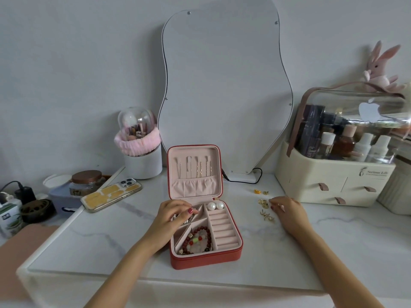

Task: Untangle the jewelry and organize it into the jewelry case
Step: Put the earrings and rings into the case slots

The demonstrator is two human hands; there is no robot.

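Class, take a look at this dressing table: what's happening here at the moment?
A person is sorting jewelry into an open red jewelry case on a white marble table. The left hand is in an upper-left compartment, fingers curled on a silvery piece. The right hand rests on the table beside loose gold earrings, fingers bent toward them. Already stored: two pearl earrings, a red bead bracelet and chains hanging in the lid.
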